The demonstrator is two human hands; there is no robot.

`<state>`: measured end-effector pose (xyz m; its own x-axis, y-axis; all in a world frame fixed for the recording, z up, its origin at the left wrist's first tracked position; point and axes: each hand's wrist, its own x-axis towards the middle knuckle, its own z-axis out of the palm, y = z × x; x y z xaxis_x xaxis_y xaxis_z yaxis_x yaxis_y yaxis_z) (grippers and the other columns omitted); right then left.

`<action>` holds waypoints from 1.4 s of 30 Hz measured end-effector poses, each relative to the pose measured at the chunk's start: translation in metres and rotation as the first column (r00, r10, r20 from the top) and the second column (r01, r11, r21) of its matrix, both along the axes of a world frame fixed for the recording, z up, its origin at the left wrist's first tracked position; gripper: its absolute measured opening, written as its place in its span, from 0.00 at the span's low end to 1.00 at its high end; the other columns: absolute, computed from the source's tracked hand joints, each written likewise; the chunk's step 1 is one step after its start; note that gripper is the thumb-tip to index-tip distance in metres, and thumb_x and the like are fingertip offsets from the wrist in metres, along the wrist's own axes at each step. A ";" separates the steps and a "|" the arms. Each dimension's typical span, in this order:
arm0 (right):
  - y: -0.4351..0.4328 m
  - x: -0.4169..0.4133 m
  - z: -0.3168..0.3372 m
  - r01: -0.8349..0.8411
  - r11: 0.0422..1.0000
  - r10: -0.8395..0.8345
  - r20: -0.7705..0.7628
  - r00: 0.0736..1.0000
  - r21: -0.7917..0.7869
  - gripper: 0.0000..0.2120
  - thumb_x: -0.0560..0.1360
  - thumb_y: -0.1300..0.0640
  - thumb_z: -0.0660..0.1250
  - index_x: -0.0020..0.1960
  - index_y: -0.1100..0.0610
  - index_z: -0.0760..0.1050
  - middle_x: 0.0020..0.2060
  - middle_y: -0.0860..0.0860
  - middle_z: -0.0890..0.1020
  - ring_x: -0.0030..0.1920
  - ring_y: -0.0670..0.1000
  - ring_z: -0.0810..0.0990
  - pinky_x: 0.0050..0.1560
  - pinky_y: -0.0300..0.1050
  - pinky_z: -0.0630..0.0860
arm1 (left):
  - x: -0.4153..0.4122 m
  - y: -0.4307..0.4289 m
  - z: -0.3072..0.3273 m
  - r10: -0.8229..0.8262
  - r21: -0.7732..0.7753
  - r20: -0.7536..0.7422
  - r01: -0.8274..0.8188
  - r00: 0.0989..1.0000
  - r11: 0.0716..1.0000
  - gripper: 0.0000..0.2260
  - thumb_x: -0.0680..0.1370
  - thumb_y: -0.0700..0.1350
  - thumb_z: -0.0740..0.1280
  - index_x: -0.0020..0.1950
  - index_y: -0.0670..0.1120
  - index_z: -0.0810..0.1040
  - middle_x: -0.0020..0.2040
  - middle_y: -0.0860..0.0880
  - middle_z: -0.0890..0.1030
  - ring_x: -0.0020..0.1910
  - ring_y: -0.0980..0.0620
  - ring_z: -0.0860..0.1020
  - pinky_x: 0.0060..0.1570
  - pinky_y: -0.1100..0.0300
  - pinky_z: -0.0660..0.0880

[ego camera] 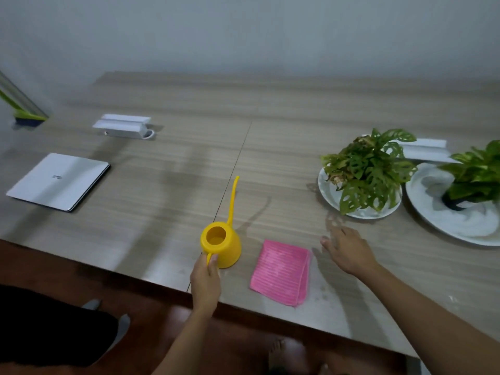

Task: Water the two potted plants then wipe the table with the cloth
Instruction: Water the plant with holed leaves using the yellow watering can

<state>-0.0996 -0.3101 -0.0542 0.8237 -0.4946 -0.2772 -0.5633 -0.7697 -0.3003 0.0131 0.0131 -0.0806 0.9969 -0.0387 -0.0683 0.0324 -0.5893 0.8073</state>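
1. Yellow plastic watering can stands upright on the wood-grain table, close to the near edge and on the seam between the two table panels. Its thin spout rises toward the far edge.
2. Left hand is at the can's handle, fingers curled closed around it, thumb on top. The can's base rests on the table.
3. Pink ribbed cloth lies folded flat just to the right of the can, near the near edge, not touching it.
4. Right hand is over the table to the right of the cloth, palm down, fingers spread apart, holding nothing. Whether it touches the surface cannot be told; the fingertips are blurred.
5. First potted plant, with holed green leaves, stands in a white dish toward the right edge of the table, beyond the right hand.
6. Second potted plant, in a dark pot, stands in a larger white dish at the right edge, just beside the first dish and partly cut off by the frame.
7. Closed white laptop lies flat toward the left edge. A white box-like item with a cable sits beyond it, toward the far-left corner. A similar white item lies behind the plants.
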 end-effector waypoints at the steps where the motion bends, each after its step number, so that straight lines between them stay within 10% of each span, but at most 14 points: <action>1: -0.002 -0.005 -0.002 0.015 1.000 -0.015 -0.007 1.000 -0.007 0.25 0.81 0.43 0.57 0.71 0.57 0.67 0.68 0.58 0.72 0.68 0.59 0.68 0.64 0.54 0.69 | 0.001 -0.003 0.001 0.013 -0.017 0.001 -0.013 1.000 1.000 0.10 0.83 0.44 0.62 0.44 0.42 0.74 0.38 0.47 0.74 0.41 0.43 0.73 0.40 0.55 0.62; 22: -0.073 -0.047 -0.019 0.129 0.992 -0.129 0.015 0.992 -0.002 0.25 0.80 0.46 0.62 0.70 0.59 0.67 0.69 0.59 0.69 0.71 0.59 0.64 0.65 0.54 0.67 | 0.023 -0.121 0.096 0.076 -0.317 0.208 -0.006 0.975 0.949 0.22 0.80 0.52 0.66 0.30 0.49 0.60 0.27 0.53 0.60 0.27 0.57 0.62 0.27 0.63 0.58; 31: -0.098 -0.060 -0.015 0.139 0.990 -0.138 0.051 0.989 -0.006 0.33 0.76 0.40 0.55 0.72 0.61 0.66 0.74 0.62 0.64 0.75 0.62 0.58 0.70 0.58 0.64 | 0.036 -0.171 0.118 0.141 -0.442 0.244 -0.020 0.959 0.897 0.33 0.75 0.60 0.68 0.31 0.33 0.62 0.27 0.40 0.64 0.30 0.49 0.63 0.29 0.47 0.64; 42: -0.113 -0.090 -0.056 0.117 0.992 -0.118 -0.023 0.993 -0.041 0.33 0.80 0.35 0.44 0.80 0.50 0.50 0.80 0.51 0.46 0.79 0.56 0.41 0.76 0.56 0.48 | 0.034 -0.184 0.153 0.095 -0.513 0.266 0.058 0.959 0.856 0.23 0.77 0.54 0.69 0.24 0.51 0.70 0.20 0.56 0.67 0.25 0.58 0.65 0.29 0.60 0.66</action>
<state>-0.1896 -0.4232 -0.1106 0.7523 -0.5986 -0.2752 -0.6575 -0.7089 -0.2554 0.0467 -0.1704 0.0726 0.9730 0.0265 0.2295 -0.2262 -0.0918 0.9697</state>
